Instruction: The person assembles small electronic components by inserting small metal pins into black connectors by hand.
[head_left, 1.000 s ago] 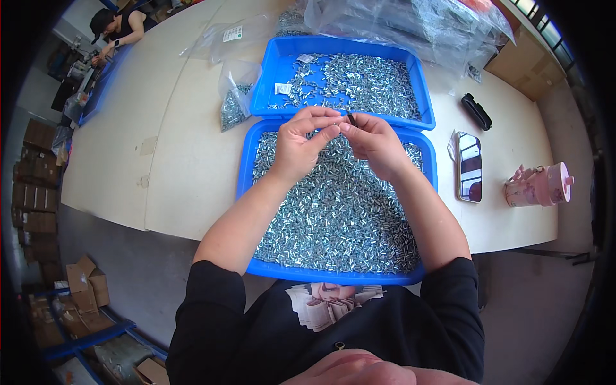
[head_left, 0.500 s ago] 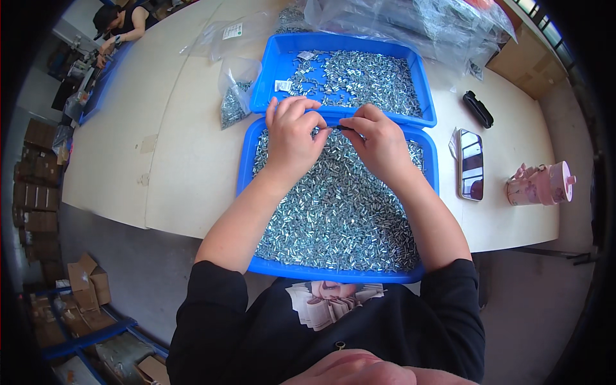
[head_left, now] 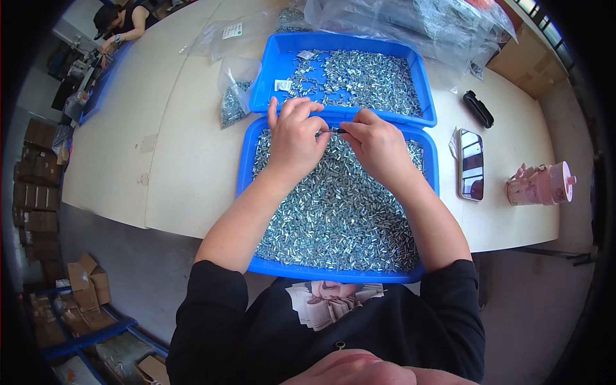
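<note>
Fingers of the right hand [head_left: 380,144] are pinching a thin dark piece [head_left: 339,131]; the left hand [head_left: 295,140] has thumb and forefinger meeting at its other end, the rest fanned up. Can't tell what's in that left pinch, too small. All this is over the far end of the near blue bin [head_left: 333,274], loaded with silvery metal bits [head_left: 333,212]. A second ago the hands were bunched together with something dark poking up; now it's sideways between them, so I'd guess close fiddling became an end-on job. Past that bin is another blue bin [head_left: 282,59], with a clear bag [head_left: 233,106] beyond its left corner and a phone [head_left: 471,165] off its right side.
</note>
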Available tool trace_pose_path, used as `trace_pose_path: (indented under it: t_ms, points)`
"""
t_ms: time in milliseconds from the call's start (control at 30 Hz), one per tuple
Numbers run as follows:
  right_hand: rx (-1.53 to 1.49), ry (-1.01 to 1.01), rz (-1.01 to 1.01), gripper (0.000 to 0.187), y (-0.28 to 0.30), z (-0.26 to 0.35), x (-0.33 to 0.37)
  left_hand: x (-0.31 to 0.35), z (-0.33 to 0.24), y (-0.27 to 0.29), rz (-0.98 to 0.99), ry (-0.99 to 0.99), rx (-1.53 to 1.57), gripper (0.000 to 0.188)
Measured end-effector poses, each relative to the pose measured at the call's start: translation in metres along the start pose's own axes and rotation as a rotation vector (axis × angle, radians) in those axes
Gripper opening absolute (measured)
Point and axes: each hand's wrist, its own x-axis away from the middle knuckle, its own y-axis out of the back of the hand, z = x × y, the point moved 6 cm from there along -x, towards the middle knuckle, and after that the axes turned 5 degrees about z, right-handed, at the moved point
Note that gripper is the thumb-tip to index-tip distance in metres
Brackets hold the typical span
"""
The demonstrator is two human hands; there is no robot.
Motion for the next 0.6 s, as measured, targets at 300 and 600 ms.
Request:
trace_pose_path:
  t_ms: [300, 600]
  points:
    - [-0.051, -0.106, 0.069, 0.012, -0.009, -0.006, -0.001, -0.001, -0.002, 0.001, -0.006, -0.014, -0.038, 0.015]
    - [-0.170, -0.145, 0.072, 0.015, -0.014, -0.022, -0.004, -0.004, -0.005, 0.004, -0.040, -0.065, 0.078, 0.014]
